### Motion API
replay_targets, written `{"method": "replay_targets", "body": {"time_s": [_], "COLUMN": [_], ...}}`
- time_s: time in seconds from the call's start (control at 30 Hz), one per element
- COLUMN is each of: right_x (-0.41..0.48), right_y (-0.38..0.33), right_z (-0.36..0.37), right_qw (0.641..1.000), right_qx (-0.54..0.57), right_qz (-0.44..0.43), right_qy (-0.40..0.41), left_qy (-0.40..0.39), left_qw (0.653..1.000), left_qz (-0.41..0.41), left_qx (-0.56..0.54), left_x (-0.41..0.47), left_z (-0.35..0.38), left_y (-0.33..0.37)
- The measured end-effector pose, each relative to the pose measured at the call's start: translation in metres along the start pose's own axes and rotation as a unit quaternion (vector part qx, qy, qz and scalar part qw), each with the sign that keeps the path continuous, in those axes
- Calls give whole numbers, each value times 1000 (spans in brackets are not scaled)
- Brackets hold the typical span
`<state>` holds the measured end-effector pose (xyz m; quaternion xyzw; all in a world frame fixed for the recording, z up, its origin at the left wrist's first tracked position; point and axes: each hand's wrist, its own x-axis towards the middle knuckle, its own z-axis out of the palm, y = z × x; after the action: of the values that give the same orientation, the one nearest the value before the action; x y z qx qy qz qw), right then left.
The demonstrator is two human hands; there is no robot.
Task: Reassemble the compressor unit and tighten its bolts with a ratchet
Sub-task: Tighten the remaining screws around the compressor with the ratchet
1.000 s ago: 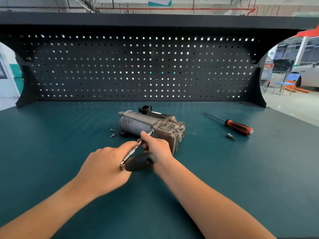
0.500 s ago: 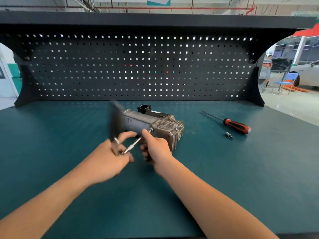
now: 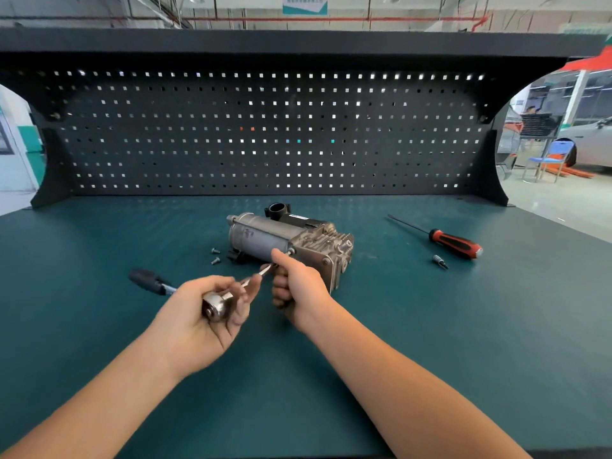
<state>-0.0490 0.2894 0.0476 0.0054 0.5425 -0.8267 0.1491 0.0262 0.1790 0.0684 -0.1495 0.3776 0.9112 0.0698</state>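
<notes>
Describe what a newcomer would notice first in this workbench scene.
The grey compressor lies mid-bench, before the pegboard. Just in front, the left hand grips a ratchet whose bar the right hand steadies at the unit. A red-handled screwdriver lies to the right.

No legible text; ceiling sign (image 3: 304, 5) and compressor label (image 3: 293, 216) both too small and blurred.

Workshop, probably car garage: green-topped workbench (image 3: 463, 326), black pegboard (image 3: 265, 134), screwdriver (image 3: 455, 244) lying on it, blurred white car (image 3: 592, 145) parked beyond.
</notes>
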Motion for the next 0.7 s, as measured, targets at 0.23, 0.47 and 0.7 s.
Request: {"method": "replay_targets", "body": {"time_s": [0.23,0.47,0.7], "right_x": [-1,1,1], "right_y": [1,0,1], "right_z": [-2,-4,-1], "right_qw": [993,991,998], "right_qx": [-111,-120,-46], "right_qz": [-30,-50,-24], "right_qy": [20,41,39], "left_qy": [-8,14,24], "left_qw": [891,289,793], "left_qz": [165,375,261], "left_qx": [423,881,550], "left_x": [1,-5,0], "left_z": [-3,-10,-10], "left_y": [4,5,-10]}}
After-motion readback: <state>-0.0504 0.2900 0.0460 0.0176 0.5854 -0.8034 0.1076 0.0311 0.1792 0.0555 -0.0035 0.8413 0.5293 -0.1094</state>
